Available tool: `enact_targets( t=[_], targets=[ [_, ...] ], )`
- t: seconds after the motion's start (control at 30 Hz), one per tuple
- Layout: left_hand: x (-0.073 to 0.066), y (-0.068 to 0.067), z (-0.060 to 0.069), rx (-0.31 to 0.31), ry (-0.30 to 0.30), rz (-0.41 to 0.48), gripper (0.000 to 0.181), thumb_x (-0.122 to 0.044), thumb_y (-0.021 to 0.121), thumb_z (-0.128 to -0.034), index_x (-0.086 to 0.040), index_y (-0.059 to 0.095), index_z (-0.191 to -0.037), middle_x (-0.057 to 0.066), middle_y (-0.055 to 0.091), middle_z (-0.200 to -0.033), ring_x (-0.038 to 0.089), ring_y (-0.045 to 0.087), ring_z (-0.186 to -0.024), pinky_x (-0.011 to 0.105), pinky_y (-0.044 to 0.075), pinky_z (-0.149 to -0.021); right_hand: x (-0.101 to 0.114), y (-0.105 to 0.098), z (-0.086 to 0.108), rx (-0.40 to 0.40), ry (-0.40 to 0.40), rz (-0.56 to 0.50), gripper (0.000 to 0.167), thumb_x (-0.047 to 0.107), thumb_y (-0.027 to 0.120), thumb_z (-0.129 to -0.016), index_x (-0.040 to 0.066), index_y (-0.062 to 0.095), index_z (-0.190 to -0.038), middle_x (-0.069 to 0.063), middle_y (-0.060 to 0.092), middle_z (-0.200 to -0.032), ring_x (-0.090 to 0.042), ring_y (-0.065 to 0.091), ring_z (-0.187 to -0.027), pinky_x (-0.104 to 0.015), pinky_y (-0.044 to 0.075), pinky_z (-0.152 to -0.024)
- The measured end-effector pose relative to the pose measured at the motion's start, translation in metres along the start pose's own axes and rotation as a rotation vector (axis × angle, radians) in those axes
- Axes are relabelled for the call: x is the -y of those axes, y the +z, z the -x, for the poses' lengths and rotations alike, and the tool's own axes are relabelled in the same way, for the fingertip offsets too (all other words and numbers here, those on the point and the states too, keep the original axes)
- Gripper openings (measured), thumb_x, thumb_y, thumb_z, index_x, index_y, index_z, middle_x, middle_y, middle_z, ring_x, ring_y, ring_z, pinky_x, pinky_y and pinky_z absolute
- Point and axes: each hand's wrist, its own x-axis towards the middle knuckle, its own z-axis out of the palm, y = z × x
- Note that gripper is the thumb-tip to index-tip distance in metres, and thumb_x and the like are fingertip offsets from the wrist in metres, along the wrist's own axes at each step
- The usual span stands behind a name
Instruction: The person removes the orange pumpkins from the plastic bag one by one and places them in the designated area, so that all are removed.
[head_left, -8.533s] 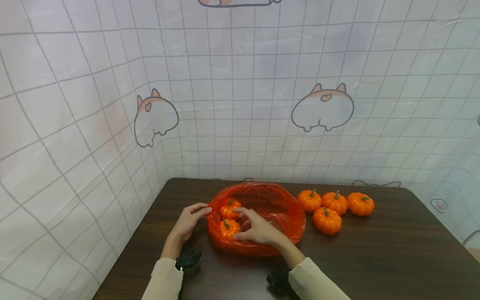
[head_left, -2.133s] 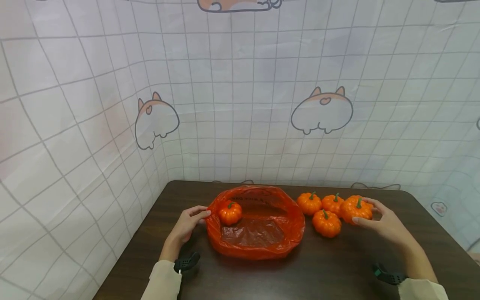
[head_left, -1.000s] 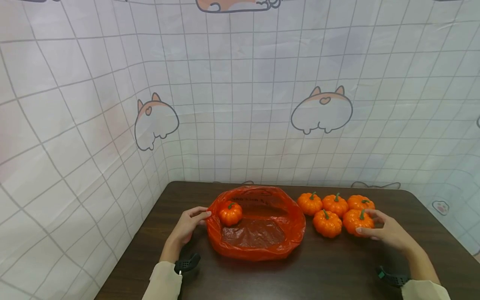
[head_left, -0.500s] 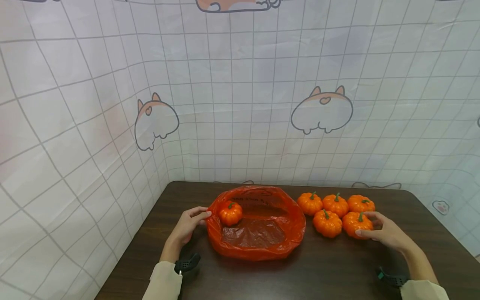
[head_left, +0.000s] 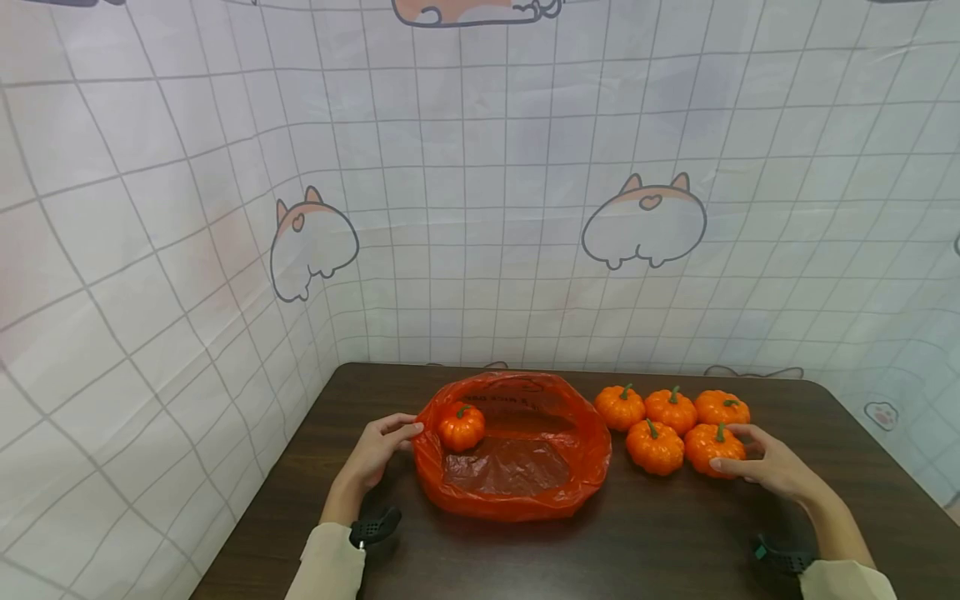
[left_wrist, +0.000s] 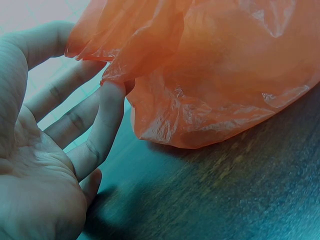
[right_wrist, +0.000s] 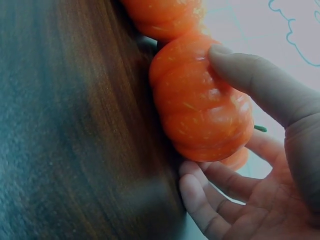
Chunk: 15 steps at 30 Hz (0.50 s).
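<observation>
An orange-red plastic bag [head_left: 517, 505] lies with its mouth spread wide on the table. My left hand [head_left: 377, 450] pinches its left rim; in the left wrist view the thumb and fingers [left_wrist: 111, 107] hold the thin film. Inside, at the left, sits one small orange pumpkin [head_left: 461, 427] with a green stem. My right hand [head_left: 772, 462] holds another pumpkin [head_left: 708, 450], which rests on the table at the front right of a cluster. In the right wrist view its thumb lies on this pumpkin [right_wrist: 200, 105], with the fingers around the far side.
Several more pumpkins stand close together right of the bag: a back row with a left [head_left: 619, 407], a middle [head_left: 671, 408] and a right pumpkin [head_left: 722, 407], plus a front one [head_left: 655, 447]. The dark wooden table [head_left: 480, 558] meets a white grid-patterned cloth [head_left: 495, 250] behind.
Two pumpkins were in the bag earlier; one is now in the front row. My right hand carried it right, lowered it and nudged it slightly left. My left hand stayed at the rim.
</observation>
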Motion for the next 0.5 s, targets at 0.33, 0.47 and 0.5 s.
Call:
enact_targets(
  t=[0.33, 0.47, 0.5],
  targets=[
    [-0.0006, 0.0005, 0.0012, -0.001, 0.003, -0.003, 0.036, -0.026, 0.069, -0.0982, 0.001, 0.069, -0.122, 0.002, 0.076, -0.102, 0.023, 0.072, -0.087, 0.057, 0.039, -0.115, -0.0025, -0.001, -0.003, 0.014, 0.007, -0.02, 0.091, 0.044, 0.07, -0.096, -0.012, 0.023, -0.151, -0.044, 0.04, -0.138, -0.041, 0.059, -0.114, -0.047, 0.059, -0.088],
    [-0.0014, 0.0005, 0.0018, 0.007, 0.003, 0.001, 0.038, -0.026, 0.069, -0.0984, 0.003, 0.068, -0.124, 0.002, 0.075, -0.103, 0.023, 0.072, -0.087, 0.056, 0.04, -0.114, -0.0026, -0.001, -0.0028, 0.015, 0.008, -0.023, 0.091, 0.044, 0.069, -0.096, -0.012, 0.023, -0.151, -0.044, 0.041, -0.137, -0.041, 0.059, -0.113, -0.047, 0.059, -0.087],
    [-0.0016, 0.0004, 0.0019, 0.007, 0.002, 0.002, 0.038, -0.026, 0.069, -0.0983, 0.003, 0.068, -0.124, 0.002, 0.075, -0.103, 0.023, 0.072, -0.087, 0.055, 0.04, -0.114, -0.0025, -0.0009, -0.0027, 0.014, 0.006, -0.023, 0.091, 0.044, 0.069, -0.096, -0.012, 0.023, -0.151, -0.044, 0.041, -0.137, -0.041, 0.06, -0.113, -0.046, 0.059, -0.087]
  ],
)
